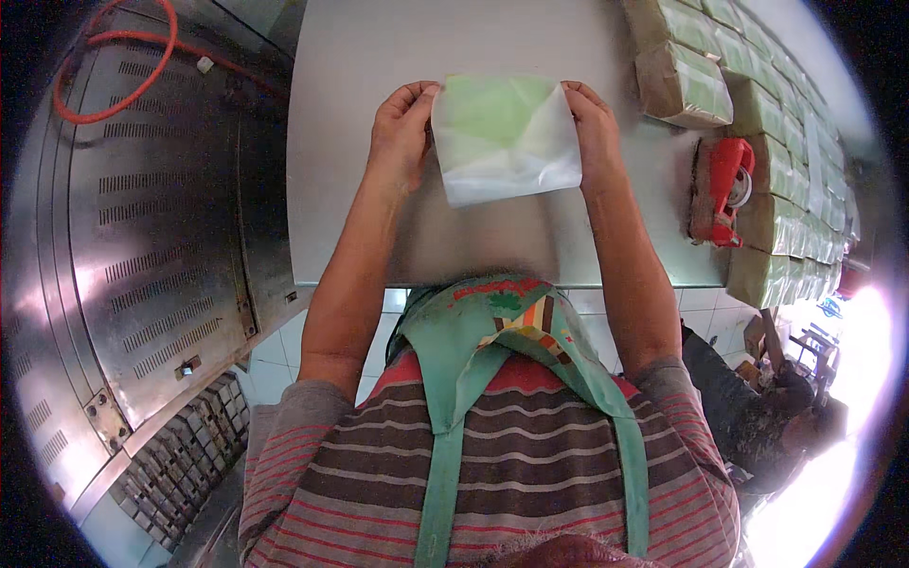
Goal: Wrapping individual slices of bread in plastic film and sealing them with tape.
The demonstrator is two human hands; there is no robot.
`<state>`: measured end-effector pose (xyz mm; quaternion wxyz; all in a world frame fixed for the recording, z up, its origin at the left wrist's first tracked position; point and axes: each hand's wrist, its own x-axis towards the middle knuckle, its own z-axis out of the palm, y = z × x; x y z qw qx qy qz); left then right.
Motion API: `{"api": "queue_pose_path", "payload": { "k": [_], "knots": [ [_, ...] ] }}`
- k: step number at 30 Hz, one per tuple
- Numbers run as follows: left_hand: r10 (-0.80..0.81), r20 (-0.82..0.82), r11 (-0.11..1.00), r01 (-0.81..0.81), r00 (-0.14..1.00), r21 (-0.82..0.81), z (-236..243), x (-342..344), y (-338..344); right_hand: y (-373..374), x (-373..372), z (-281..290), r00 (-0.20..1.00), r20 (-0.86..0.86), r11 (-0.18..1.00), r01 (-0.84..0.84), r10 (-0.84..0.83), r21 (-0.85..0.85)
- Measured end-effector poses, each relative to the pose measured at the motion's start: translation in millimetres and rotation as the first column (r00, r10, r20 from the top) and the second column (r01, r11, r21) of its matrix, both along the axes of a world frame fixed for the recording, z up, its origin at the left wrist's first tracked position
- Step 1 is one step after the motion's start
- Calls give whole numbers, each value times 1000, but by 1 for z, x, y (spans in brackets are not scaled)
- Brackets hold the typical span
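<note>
A clear plastic bag [511, 170] with something flat and pale green showing in its upper part is held up over the metal table [350, 57]. My left hand [401, 128] pinches its left upper edge between thumb and fingers. On the opposite side, my right hand [595, 128] grips the upper right edge the same way. The bag is spread between both hands, with its cloudy lower part hanging toward me. What the green content is, I cannot make out.
Stacked wrapped packs [776, 170] of pale green goods line the table's right side, with one pack [684, 85] set nearer the middle. A red tape dispenser [724, 192] lies beside them. To the left stands a vented metal cabinet [161, 237] with an orange hose [115, 36] on it.
</note>
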<state>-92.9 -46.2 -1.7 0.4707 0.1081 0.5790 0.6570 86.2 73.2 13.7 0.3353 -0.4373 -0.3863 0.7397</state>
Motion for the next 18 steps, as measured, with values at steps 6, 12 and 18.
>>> {"api": "queue_pose_path", "payload": {
  "k": [6, 12, 18],
  "knots": [
    [39, -225, 990, -7, 973, 144, -2, 7, 7, 6, -6, -3, 995, 99, 989, -29, 15, 142],
    [87, -401, 996, -72, 912, 51, -11, 2, 12, 16, -10, -7, 958, 278, 971, -127, 66, 205],
    [33, -502, 995, -78, 864, -69, -15, 14, 13, 21, 12, -35, 996, 91, 996, -29, 21, 90]
  ]
}}
